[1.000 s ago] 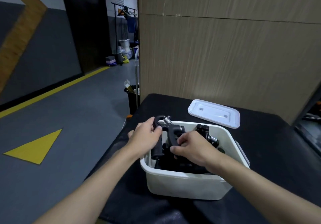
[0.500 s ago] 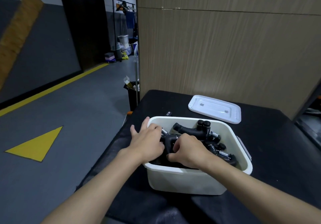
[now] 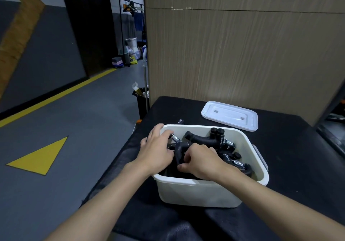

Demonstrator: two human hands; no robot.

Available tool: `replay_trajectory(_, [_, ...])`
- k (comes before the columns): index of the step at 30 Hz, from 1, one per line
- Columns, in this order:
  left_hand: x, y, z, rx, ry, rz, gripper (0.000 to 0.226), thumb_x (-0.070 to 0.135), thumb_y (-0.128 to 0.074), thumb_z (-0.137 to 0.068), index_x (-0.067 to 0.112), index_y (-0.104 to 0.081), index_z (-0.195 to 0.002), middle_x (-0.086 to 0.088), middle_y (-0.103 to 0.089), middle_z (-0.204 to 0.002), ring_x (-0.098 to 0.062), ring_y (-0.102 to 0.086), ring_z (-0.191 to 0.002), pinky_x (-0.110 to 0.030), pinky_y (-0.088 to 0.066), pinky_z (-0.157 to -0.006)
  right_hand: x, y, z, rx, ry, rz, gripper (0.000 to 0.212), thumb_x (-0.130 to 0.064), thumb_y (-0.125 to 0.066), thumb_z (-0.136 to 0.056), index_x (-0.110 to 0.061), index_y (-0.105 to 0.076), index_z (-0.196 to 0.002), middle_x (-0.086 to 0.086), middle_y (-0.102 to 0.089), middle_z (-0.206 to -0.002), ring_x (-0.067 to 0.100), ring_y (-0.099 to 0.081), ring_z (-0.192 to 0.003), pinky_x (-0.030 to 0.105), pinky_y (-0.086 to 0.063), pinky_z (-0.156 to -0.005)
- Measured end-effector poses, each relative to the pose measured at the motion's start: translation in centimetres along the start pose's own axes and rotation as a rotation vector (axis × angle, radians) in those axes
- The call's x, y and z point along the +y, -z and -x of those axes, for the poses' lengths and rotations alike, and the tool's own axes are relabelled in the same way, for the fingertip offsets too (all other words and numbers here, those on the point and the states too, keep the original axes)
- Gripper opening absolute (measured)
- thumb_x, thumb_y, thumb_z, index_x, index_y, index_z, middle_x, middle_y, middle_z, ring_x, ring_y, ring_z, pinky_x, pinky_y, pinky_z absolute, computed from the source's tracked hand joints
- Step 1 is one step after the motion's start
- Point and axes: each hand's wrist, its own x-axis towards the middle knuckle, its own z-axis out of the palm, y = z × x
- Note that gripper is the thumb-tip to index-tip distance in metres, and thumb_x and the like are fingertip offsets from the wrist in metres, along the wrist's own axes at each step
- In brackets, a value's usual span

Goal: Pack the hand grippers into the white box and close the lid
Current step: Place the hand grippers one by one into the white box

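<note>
Wood-grain wall panels rise behind a table draped in black cloth, and grey floor with a yellow triangle and a yellow stripe runs off to the left. On the cloth sits the white box, open at the top. Its lid lies flat on the cloth behind the box and to its right, apart from the rim.

Inside the box is a jumble of black hand grippers with padded handles, round knobs and bright steel springs; one spring shows near the left wall, one at the middle right, one low on the right. They lie crossed over one another, so a count is not possible.

Both bare hands reach down into the box from the near side. The left hand lies over the box's left wall, fingers spread and lightly bent, fingertips resting on a spring and the top of a gripper; its thumb is outside the wall. The right hand is curled, fingers drawn together and pinched with the thumb on a black gripper handle at the middle of the pile.
</note>
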Motion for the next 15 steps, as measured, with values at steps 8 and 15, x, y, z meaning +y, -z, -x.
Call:
replay_trajectory(8, [0.5, 0.4, 0.5, 0.033, 0.085, 0.113, 0.062, 0.007, -0.044, -0.092, 0.021, -0.030, -0.151, 0.005, -0.011, -0.164, -0.025, -0.028, -0.144, -0.041, -0.025, -0.116, 0.8, -0.2, -0.4, -0.007, -0.024, -0.006, 0.030, -0.045, -0.064, -0.084, -0.016, -0.070, -0.079, -0.007, -0.061, -0.067, 0.019, -0.057, -0.079, 0.035, -0.037, -0.083])
replay_trajectory(15, [-0.2, -0.6, -0.1, 0.124, 0.108, 0.225, 0.058, 0.001, -0.040, -0.090, 0.023, -0.043, -0.143, 0.015, -0.030, -0.154, -0.018, -0.046, -0.126, -0.032, -0.036, -0.104, 4.8, 2.4, -0.7, 0.260, -0.068, -0.280, 0.019, -0.025, -0.059, -0.088, -0.016, -0.074, -0.081, -0.002, -0.073, -0.078, 0.015, -0.066, -0.079, 0.028, -0.050, -0.075])
